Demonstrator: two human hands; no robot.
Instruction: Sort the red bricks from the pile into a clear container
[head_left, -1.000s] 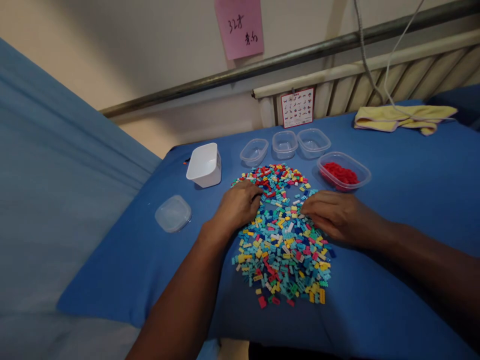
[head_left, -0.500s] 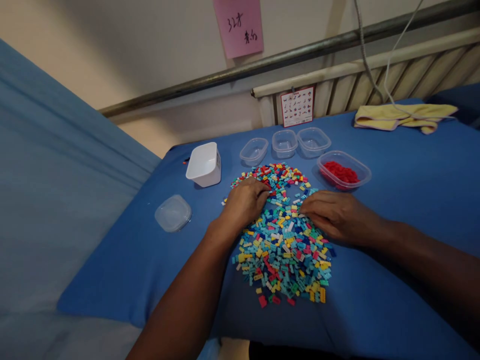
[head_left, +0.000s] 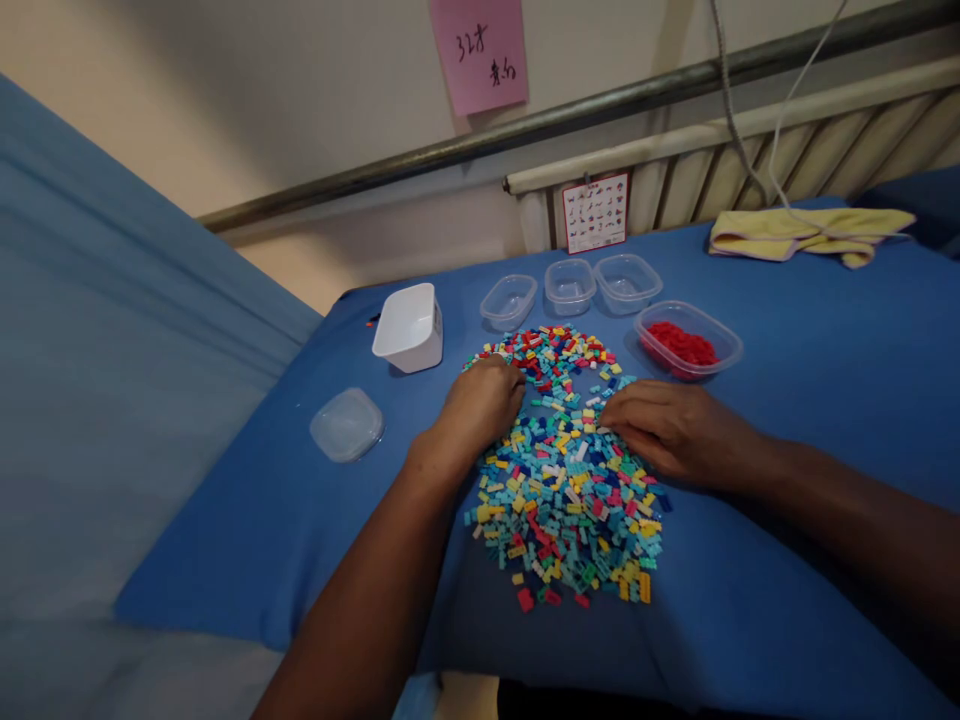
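Toy bricks (head_left: 562, 510) of many colours lie loose in a broad patch on the blue cloth (head_left: 360, 560), stretching from near to far through the middle. We judge the work only partly done, with this mixed patch, reds included, left ungathered. At its right edge our right hand (head_left: 667, 430) rests low, back upward, fingers bunched narrow; we cannot tell whether they pinch a brick. Slightly farther, our left hand (head_left: 484, 400) bends over the left edge, fingers curled close, near red bricks; any hold is hidden. Beyond, at far right, red pieces (head_left: 681, 345) are already together in a see-through tub (head_left: 726, 355); a white box (head_left: 409, 335) stands at far left.
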